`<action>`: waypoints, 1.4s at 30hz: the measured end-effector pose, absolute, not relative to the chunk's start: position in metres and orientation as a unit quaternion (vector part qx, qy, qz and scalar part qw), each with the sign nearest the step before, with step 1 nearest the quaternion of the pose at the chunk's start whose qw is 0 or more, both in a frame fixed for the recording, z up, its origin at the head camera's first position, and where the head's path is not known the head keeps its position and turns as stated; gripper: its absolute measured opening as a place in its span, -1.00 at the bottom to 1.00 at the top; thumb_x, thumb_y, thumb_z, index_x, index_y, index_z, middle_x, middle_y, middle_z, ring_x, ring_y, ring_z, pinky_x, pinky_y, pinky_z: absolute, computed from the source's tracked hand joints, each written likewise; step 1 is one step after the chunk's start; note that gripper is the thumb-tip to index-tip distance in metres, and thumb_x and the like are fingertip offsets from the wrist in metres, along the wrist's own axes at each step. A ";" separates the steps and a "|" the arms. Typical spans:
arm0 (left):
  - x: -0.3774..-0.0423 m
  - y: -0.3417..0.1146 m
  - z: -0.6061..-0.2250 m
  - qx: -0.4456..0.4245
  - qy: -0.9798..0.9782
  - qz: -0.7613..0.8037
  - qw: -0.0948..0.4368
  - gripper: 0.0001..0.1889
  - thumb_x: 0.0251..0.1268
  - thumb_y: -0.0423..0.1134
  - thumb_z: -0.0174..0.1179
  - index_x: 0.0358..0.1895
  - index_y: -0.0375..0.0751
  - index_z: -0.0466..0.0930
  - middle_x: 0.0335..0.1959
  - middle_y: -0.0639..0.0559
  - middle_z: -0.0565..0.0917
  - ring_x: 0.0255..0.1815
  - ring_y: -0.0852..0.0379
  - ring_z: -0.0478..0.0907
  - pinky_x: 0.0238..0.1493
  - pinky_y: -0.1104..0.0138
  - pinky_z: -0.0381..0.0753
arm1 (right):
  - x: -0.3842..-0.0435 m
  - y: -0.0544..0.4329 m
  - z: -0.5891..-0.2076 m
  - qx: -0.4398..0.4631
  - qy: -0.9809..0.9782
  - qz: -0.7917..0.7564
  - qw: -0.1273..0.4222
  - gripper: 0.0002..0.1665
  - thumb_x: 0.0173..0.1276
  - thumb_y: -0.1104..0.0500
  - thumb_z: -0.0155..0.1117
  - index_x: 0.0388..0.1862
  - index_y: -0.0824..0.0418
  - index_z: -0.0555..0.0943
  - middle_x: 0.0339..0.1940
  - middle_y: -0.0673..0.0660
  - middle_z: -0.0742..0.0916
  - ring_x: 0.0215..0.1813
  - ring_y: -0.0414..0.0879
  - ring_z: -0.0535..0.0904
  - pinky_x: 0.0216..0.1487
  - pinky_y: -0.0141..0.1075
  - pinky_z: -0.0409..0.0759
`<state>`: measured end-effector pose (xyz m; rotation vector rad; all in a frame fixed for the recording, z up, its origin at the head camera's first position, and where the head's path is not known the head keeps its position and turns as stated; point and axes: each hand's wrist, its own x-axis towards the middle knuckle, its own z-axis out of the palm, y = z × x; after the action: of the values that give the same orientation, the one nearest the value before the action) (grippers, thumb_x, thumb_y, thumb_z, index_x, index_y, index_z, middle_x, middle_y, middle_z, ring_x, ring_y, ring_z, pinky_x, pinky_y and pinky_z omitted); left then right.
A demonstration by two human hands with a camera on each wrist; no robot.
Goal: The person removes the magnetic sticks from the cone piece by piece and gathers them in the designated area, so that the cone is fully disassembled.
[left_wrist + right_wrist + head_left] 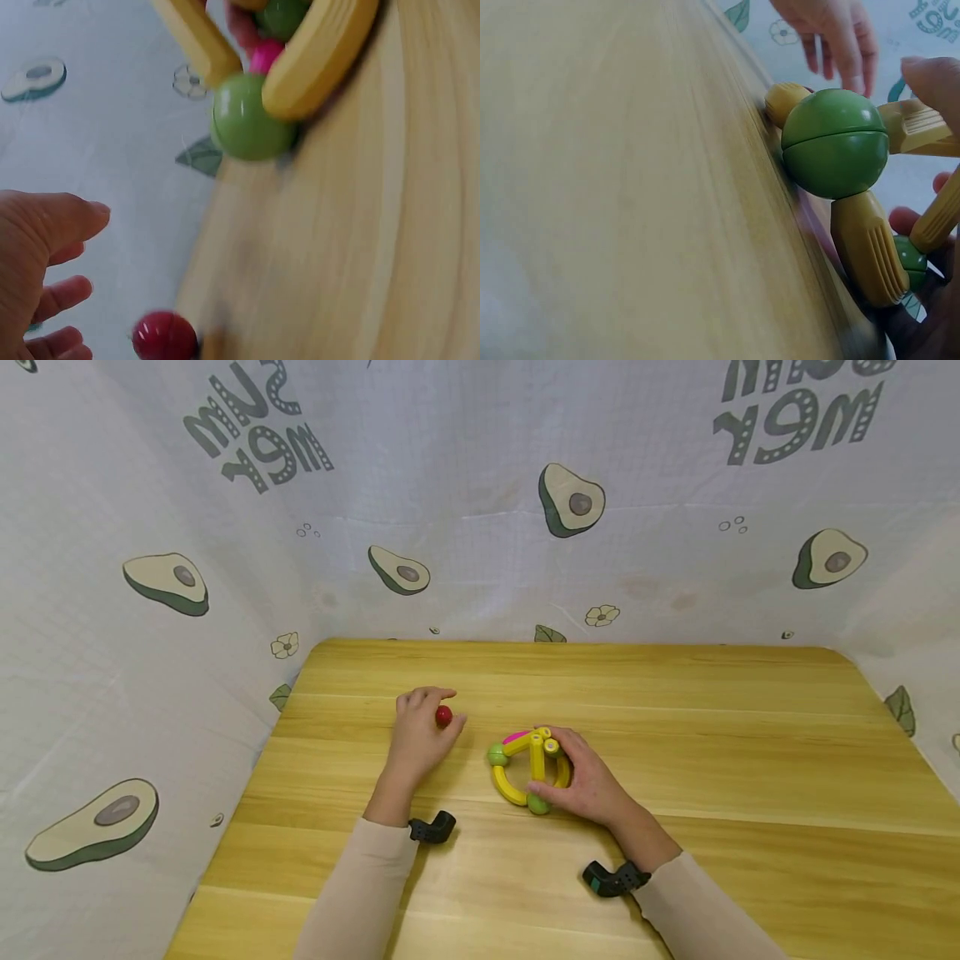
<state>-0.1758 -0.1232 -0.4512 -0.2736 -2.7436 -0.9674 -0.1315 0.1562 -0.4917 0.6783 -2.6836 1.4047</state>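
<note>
My left hand (420, 737) reaches over the table with thumb and fingers spread around a small red ball (444, 716). In the left wrist view a gap shows between those fingers and the ball. To the right, my right hand (588, 782) grips a magnetic rod-and-ball construction by its side. Curved yellow rods (508, 787) and green balls (498, 755) form its ring-like base, with a pink piece (516, 738) at the far side. Straight yellow rods (537, 758) lean up and come close together at the top. One green ball (835, 142) fills the middle of the right wrist view.
A wooden table (712, 727) with pale grain lies under both hands. White cloth (480, 552) printed with avocados and lettering hangs behind it and at the sides. A black wrist camera (433, 828) sits on the left wrist, another camera (615, 880) on the right.
</note>
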 end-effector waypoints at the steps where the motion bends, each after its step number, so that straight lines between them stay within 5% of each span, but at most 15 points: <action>1: -0.174 -0.119 -0.448 -0.106 -0.931 -0.328 0.120 -0.59 0.37 -0.06 0.34 0.20 -0.13 0.64 0.22 -0.15 0.60 0.31 -0.24 0.35 0.27 -0.06 0.47 | -0.131 0.157 -0.492 0.221 -0.863 0.454 0.021 -0.10 0.18 0.00 0.58 0.46 0.06 0.40 0.34 0.10 0.56 0.36 0.02 0.48 0.40 0.11 0.42; 8: -0.163 -0.095 -0.439 -0.204 -0.904 -0.348 0.143 -0.68 0.41 -0.14 0.31 0.12 -0.18 0.67 0.11 -0.07 0.70 0.13 -0.10 0.51 0.17 0.05 0.56 | -0.132 0.159 -0.493 0.236 -0.856 0.459 0.025 -0.17 0.26 0.06 0.49 0.47 0.07 0.38 0.35 0.11 0.57 0.36 0.01 0.47 0.40 0.15 0.39; 13: -0.156 -0.084 -0.438 -0.249 -0.883 -0.392 0.070 -0.67 0.44 -0.17 0.28 0.17 -0.21 0.64 0.09 -0.05 0.71 -0.09 0.05 0.60 -0.06 0.25 0.64 | -0.132 0.160 -0.495 0.251 -0.854 0.454 0.041 -0.23 0.31 0.16 0.40 0.48 0.10 0.37 0.34 0.12 0.57 0.36 -0.01 0.46 0.44 -0.03 0.39; 17: -0.155 -0.080 -0.442 -0.262 -0.872 -0.414 -0.003 -0.63 0.42 -0.22 0.29 0.24 -0.19 0.60 0.11 -0.03 0.68 -0.33 0.16 0.48 -0.34 0.42 0.52 | -0.133 0.161 -0.497 0.260 -0.848 0.459 0.059 -0.28 0.30 0.27 0.30 0.46 0.13 0.39 0.31 0.14 0.58 0.34 -0.04 0.45 0.42 -0.25 0.36; 22: -0.156 -0.075 -0.450 -0.266 -0.878 -0.397 -0.034 -0.56 0.38 -0.19 0.32 0.29 -0.11 0.57 0.08 0.00 0.66 -0.44 0.27 0.41 -0.43 0.48 0.46 | -0.134 0.159 -0.497 0.244 -0.845 0.471 0.069 -0.34 0.32 0.34 0.27 0.42 0.17 0.42 0.28 0.17 0.59 0.32 -0.03 0.47 0.40 -0.39 0.33; 31: -0.156 -0.069 -0.457 -0.252 -0.892 -0.373 -0.032 -0.58 0.39 -0.08 0.34 0.27 -0.02 0.60 0.00 0.09 0.68 -0.45 0.29 0.40 -0.40 0.47 0.46 | -0.136 0.156 -0.497 0.201 -0.862 0.461 0.070 -0.50 0.43 0.30 0.30 0.33 0.22 0.49 0.22 0.20 0.63 0.32 0.12 0.54 0.35 0.13 0.46; 42: -0.154 -0.065 -0.459 -0.258 -0.900 -0.352 -0.020 -0.67 0.41 -0.08 0.32 0.17 -0.03 0.68 -0.08 0.08 0.63 -0.29 0.24 0.45 -0.24 0.46 0.49 | -0.137 0.155 -0.494 0.187 -0.868 0.457 0.054 -0.63 0.45 0.33 0.27 0.21 0.18 0.55 0.18 0.19 0.63 0.29 0.15 0.58 0.33 0.16 0.52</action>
<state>-0.1538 -0.0650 -0.4590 -0.8210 -2.8632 -1.1195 -0.1368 0.1554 -0.4937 0.5667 -2.6368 1.3891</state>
